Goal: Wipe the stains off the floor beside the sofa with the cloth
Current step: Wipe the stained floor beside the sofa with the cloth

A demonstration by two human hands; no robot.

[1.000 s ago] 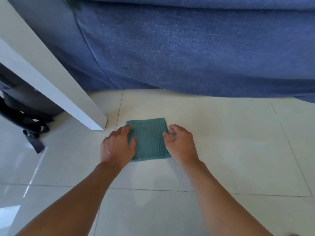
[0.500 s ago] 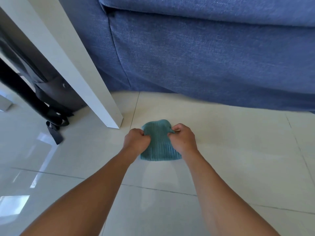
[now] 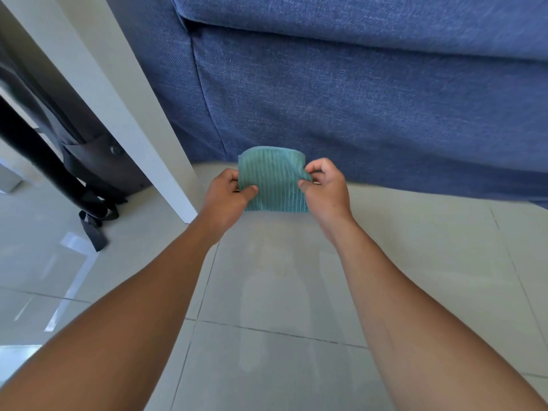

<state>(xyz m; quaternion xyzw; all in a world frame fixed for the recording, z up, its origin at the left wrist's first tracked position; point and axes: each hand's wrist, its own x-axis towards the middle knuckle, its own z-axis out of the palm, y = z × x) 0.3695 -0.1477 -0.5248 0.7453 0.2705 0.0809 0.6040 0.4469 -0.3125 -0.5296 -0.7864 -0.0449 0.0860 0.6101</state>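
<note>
Head view looks down along two bare forearms to a teal ribbed cloth (image 3: 274,180) held up between both hands, above the pale tiled floor (image 3: 415,262) and in front of the lower front of the blue sofa (image 3: 355,99). Left hand (image 3: 226,200) is closed on the cloth's left edge, thumb pressed on the near face and fingers curled behind. Right hand (image 3: 324,185) pinches the right edge the same way, thumb tip on the near face and fingers bent over the top corner. The cloth looks folded, its top rounded over like a fold and its bottom edge hanging straight between the two wrists; whether that bottom edge touches the floor cannot be told.

Just behind the cloth the sofa's base meets the floor in a line running from the middle out to the right. To the left a white slanting leg (image 3: 124,114) of some piece of furniture comes down to the floor close beside the left hand, and past it lies a dark bag with black straps (image 3: 89,173). Bare tile spreads to the right of the hands and toward the camera, crossed by thin grout lines; a faint dull streak shows on the tile below the cloth.
</note>
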